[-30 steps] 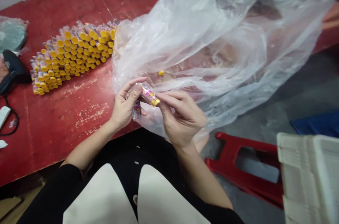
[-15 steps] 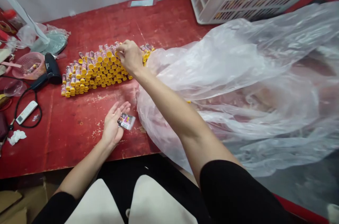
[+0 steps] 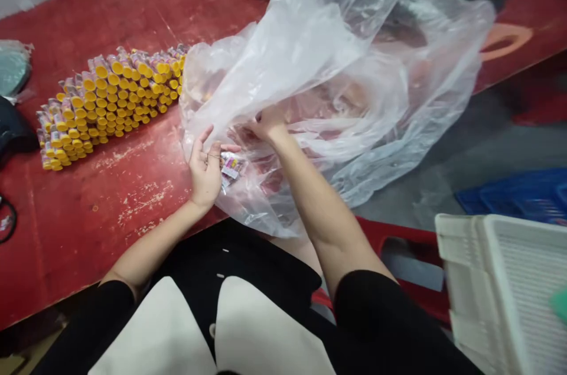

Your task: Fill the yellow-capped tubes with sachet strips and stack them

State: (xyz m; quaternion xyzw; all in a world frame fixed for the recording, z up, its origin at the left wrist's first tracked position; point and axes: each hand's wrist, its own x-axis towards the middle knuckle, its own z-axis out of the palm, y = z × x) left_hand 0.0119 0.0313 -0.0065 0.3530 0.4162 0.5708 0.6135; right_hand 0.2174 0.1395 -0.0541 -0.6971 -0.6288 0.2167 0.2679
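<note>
now the half-open left hand (image 3: 206, 165) cradles small labels (image 3: 230, 165); right hand (image 3: 266, 121) reaches inside the bag (image 3: 336, 56), grip hidden.

left hand (image 3: 204, 165) palm up, fingers spread | right hand (image 3: 266, 122) reaching forward, arm extended

The printed tube labels (image 3: 230, 166) are too blurred to read.

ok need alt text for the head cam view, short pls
A person's right hand reaches into a large clear plastic bag on a red table, while the left hand holds small wrapped packets. A stack of yellow-capped tubes lies to the left.
</note>
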